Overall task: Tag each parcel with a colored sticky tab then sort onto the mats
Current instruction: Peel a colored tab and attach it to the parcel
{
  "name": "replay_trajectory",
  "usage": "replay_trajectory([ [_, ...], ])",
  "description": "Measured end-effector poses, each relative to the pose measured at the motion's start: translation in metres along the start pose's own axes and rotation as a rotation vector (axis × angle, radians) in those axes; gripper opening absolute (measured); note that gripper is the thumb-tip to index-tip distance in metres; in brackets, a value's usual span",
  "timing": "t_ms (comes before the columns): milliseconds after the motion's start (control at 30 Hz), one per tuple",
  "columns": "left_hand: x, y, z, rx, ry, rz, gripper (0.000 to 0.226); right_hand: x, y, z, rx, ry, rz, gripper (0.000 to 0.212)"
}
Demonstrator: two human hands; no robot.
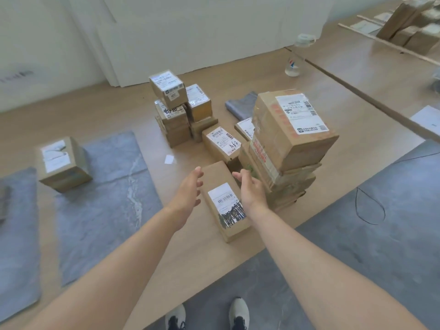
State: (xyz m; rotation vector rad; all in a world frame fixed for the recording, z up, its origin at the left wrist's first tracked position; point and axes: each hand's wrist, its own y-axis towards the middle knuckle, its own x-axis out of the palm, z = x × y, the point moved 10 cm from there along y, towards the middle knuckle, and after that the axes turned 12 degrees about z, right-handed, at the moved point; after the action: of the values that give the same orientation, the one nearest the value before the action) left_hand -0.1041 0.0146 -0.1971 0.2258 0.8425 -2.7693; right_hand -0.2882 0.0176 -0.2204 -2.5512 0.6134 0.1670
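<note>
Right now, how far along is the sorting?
Done: one box sits on a grey mat. In hand: left grip and right grip, both open, flank the long box. Left: the back pile and right stack; no coloured tab visible.

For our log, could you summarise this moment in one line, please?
left hand: open, left of long parcel | right hand: open, right of it | grip: none

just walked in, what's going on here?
A person standing over the floor reaches with both hands for a long parcel. The left hand and right hand are open on either side of it, and neither grips it yet. No coloured tab shows on it. A cube-shaped parcel sits on the grey mat at left. The other parcels stand in stacks behind.
</note>
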Motion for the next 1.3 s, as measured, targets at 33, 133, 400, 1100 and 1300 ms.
replay_trajectory([
  [33,0.002,0.002,-0.003,-0.006,-0.006,0.014,0.051,-0.001,0.004,0.000,-0.003,-0.016,-0.005,0.044],
  [133,0.006,0.007,-0.014,-0.042,-0.026,0.043,0.053,0.002,0.015,0.004,0.013,-0.071,-0.031,0.045],
  [400,0.022,0.028,-0.059,-0.171,-0.030,0.042,0.060,0.015,0.042,0.038,0.094,-0.168,-0.048,0.047],
  [1100,0.020,0.030,-0.092,-0.225,-0.128,0.058,0.051,0.034,0.042,0.058,0.060,-0.187,-0.068,0.040],
  [1300,-0.011,0.016,-0.058,-0.111,-0.127,0.130,0.041,0.036,0.028,0.028,-0.001,-0.143,-0.086,0.042],
])
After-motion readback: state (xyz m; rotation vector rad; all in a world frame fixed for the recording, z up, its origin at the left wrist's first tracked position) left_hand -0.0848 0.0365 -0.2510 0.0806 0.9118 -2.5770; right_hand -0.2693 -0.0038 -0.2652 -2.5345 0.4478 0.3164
